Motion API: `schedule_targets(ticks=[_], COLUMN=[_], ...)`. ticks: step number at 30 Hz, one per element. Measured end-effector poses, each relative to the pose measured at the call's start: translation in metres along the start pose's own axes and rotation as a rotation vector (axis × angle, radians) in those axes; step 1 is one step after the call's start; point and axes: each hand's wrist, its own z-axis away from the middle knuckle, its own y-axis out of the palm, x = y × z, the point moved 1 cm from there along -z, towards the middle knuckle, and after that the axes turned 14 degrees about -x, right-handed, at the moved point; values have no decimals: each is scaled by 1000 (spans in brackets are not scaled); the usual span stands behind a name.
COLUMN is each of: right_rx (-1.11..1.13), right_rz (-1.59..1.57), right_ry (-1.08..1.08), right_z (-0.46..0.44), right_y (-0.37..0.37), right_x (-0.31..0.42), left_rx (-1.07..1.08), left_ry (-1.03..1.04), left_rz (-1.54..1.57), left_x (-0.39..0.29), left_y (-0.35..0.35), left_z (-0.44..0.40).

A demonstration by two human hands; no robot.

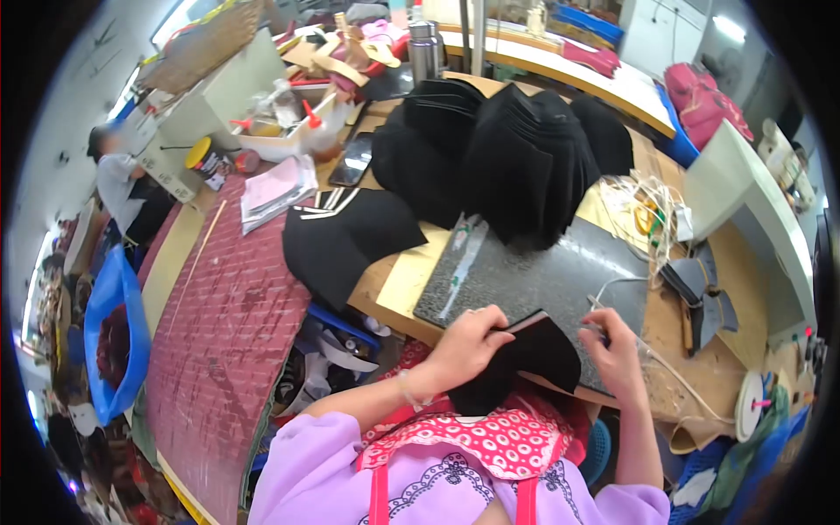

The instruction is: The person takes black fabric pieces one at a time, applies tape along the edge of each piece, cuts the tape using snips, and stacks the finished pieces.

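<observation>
My left hand (465, 348) pinches the upper left edge of a folded black fabric piece (535, 354), which hangs down over my lap at the table's front edge. A paler edge shows along its top and lower side. To the right of the piece and apart from it, my right hand (618, 357) is closed, its fingers curled around something small and dark that I cannot make out. A speckled dark stone slab (560, 271) lies just beyond both hands. Thick stacks of similar black pieces (525, 157) stand on and behind it.
Flat black pieces with pale strips (350, 236) lie to the left, near a phone (353, 158). Tangled cords (647, 210) and a grey-bladed tool (704, 293) are on the right. A blue bag (131, 350) stands far left; a person (127, 184) sits beyond.
</observation>
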Motion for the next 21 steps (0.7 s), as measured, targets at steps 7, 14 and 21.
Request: schedule_targets(ticks=[7,14,21], right_rx=[-194,-261,-367], right_rz=[44,97,-104], right_ry=[50,81,386], right_z=[7,36,115], right_y=[-44,-53,-131], right_x=[-37,-46,-98], left_rx=[-173,-318,-101], left_ry=[-134,324,603], left_rz=[-267,-950,-708], left_x=[27,132,-13], left_y=[-170,-225,-82], left_z=[-89,-130,-112])
